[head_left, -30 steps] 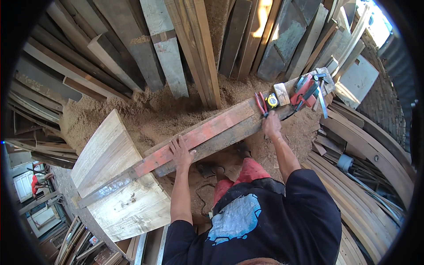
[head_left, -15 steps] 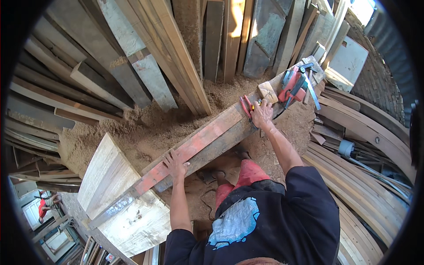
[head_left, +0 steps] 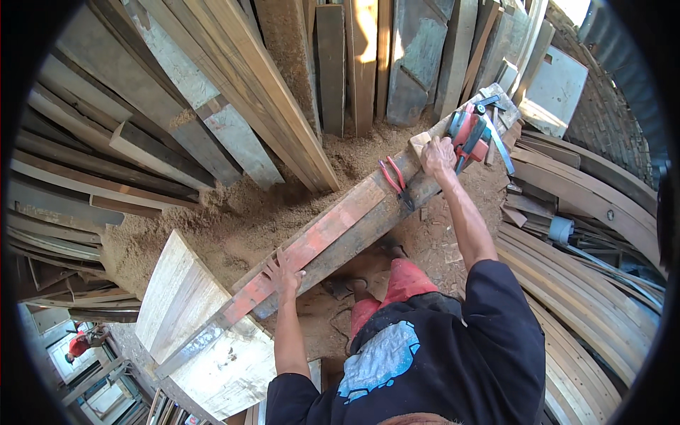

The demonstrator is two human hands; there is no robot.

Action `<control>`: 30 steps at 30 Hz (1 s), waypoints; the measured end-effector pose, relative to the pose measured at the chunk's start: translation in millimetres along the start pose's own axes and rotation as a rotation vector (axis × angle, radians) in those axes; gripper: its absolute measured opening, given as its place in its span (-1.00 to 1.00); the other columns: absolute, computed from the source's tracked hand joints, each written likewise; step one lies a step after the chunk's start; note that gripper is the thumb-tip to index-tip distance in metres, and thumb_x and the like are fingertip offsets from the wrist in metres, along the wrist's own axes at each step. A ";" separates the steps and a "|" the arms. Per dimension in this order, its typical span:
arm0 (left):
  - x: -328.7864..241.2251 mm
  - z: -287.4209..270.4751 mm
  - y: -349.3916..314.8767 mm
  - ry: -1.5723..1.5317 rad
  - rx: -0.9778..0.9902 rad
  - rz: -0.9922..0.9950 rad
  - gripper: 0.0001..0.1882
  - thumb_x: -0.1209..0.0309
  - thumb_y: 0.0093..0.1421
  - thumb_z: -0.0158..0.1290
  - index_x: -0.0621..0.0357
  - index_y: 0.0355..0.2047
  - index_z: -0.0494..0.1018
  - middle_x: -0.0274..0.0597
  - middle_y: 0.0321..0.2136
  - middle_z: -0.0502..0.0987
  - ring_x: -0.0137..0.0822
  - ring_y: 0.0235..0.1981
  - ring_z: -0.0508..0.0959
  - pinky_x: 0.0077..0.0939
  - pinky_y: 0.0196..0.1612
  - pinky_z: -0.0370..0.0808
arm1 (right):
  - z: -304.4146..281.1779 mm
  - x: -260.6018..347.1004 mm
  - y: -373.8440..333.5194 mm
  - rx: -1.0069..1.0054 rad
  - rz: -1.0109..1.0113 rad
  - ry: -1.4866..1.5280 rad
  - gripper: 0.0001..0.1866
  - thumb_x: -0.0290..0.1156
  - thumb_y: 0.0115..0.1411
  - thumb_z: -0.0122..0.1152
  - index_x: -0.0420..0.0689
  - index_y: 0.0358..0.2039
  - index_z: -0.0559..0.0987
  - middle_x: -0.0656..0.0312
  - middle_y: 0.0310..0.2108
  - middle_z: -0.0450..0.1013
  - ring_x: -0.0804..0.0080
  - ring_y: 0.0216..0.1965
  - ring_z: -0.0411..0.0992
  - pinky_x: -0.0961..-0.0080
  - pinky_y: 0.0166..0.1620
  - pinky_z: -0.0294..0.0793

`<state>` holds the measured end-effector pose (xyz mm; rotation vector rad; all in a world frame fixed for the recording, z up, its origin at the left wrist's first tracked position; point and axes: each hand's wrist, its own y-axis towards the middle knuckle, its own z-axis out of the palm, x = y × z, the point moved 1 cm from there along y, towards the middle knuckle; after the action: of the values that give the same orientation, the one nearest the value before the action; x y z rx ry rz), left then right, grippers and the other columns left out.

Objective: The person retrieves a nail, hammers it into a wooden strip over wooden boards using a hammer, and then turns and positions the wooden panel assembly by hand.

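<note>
My left hand [head_left: 285, 275] lies open on a red-painted wooden plank [head_left: 315, 241], its fingers spread across the surface. The plank rests on a long dark beam [head_left: 347, 230]. Farther right, the fingers of my right hand [head_left: 439, 157] are curled at a small wooden block [head_left: 418, 142], partly covering it; what they hold, if anything, is hidden. Between the hands, red-handled pliers [head_left: 397, 183] lie across the beam. Just beyond my right hand sits a red and dark power tool [head_left: 469, 134] at the beam's far end.
Pale curved boards [head_left: 177, 297] lie at the plank's near left end. Upright timbers [head_left: 333, 71] lean along the back, above heaped sawdust [head_left: 212, 219]. Stacked planks [head_left: 559, 304] fill the right side. A person in red [head_left: 79, 343] is at the far lower left.
My right hand has moved right along the beam, from the pliers to the wooden block, and its fingers have curled. The pliers now show fully. My left hand stays on the plank.
</note>
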<state>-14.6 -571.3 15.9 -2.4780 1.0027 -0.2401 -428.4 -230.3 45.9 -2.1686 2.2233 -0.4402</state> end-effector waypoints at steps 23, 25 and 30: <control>7.3 12.0 5.2 0.038 -0.065 0.049 0.20 0.12 -0.25 0.49 -0.15 0.36 0.02 0.10 0.25 0.13 0.19 0.30 0.09 0.31 0.27 0.09 | -2.2 -44.9 -142.4 0.449 -0.149 0.104 -0.38 -0.33 -0.03 0.27 0.01 0.11 0.36 -0.13 0.04 0.39 -0.14 0.00 0.44 0.08 0.04 0.45; 8.5 12.2 5.0 0.038 -0.059 0.047 0.19 0.11 -0.24 0.49 -0.15 0.35 0.02 0.10 0.25 0.13 0.19 0.31 0.08 0.33 0.26 0.09 | -12.7 -57.0 -143.6 0.578 -0.173 0.104 -0.41 -0.39 0.00 0.18 -0.02 0.13 0.39 -0.10 -0.03 0.45 -0.11 0.02 0.45 0.12 0.06 0.45; 13.0 9.9 1.6 0.019 -0.047 0.055 0.13 0.10 -0.20 0.46 -0.13 0.34 0.05 0.09 0.24 0.13 0.19 0.28 0.09 0.36 0.26 0.06 | -49.2 -109.8 -159.3 0.415 -0.094 0.185 -0.40 -0.39 -0.06 0.27 -0.05 0.09 0.44 -0.08 -0.11 0.50 -0.04 -0.04 0.47 0.22 0.00 0.45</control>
<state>-3.0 -578.0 6.3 -2.4904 1.0946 -0.2257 -277.3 -113.7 104.5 -2.0804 1.8890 -1.0386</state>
